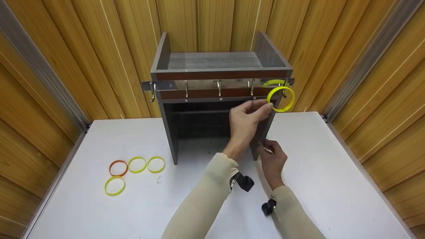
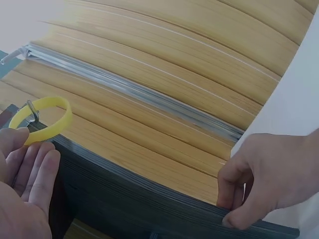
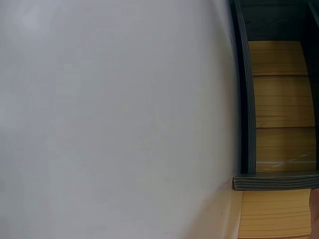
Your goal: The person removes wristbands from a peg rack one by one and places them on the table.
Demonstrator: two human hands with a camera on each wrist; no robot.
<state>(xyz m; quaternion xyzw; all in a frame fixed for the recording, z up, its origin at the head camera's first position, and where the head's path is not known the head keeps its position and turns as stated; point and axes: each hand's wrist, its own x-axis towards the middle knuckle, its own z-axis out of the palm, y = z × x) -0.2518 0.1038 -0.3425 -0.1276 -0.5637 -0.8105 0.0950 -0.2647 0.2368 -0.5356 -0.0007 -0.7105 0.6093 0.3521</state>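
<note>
My left hand (image 1: 244, 122) pinches a yellow wristband (image 1: 293, 99) between thumb and fingers at the rightmost hook of a metal hook rail (image 1: 202, 85). In the left wrist view the hook (image 2: 33, 111) shows within the wristband's loop; whether the band hangs on it I cannot tell. The rail runs across the front of a grey wooden shelf (image 1: 272, 49), and its other hooks carry nothing. Low on the shelf's right side panel, my right hand (image 1: 273, 162) grips the front edge with thumb and fingers. Only a sliver of that hand (image 3: 315, 211) shows in the right wrist view.
On the white table (image 1: 83, 215) to the left lie an orange wristband (image 1: 110, 168) and three yellow wristbands (image 1: 105, 188), close together. Wood-patterned walls (image 1: 212, 23) enclose the table behind and on both sides.
</note>
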